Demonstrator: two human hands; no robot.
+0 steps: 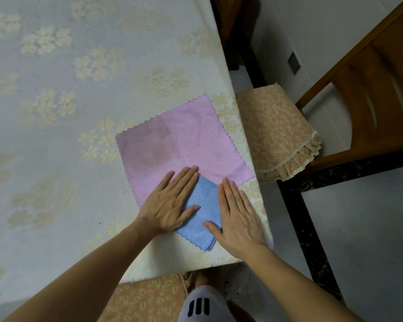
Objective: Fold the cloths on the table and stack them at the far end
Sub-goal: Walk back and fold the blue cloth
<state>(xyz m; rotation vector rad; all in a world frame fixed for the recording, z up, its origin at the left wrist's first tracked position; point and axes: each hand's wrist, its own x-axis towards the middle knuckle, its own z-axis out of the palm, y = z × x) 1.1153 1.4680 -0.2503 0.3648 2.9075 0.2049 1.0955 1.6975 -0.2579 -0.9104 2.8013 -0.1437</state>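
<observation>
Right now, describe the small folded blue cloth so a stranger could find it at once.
Start at the table's pale floral tablecloth and go to its near right corner, where a flat pink square cloth lies. The folded blue waffle-textured cloth overlaps its near edge, pressed between the left hand and right hand; it alone is blue and folded.

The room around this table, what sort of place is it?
Probably a home dining area: a table under a flowered tablecloth, wooden chairs with frilled seat covers, and a tiled floor.

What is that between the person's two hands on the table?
In the head view, a folded blue cloth lies between the left hand and right hand, both pressing flat on its edges. It overlaps a spread pink cloth.
</observation>
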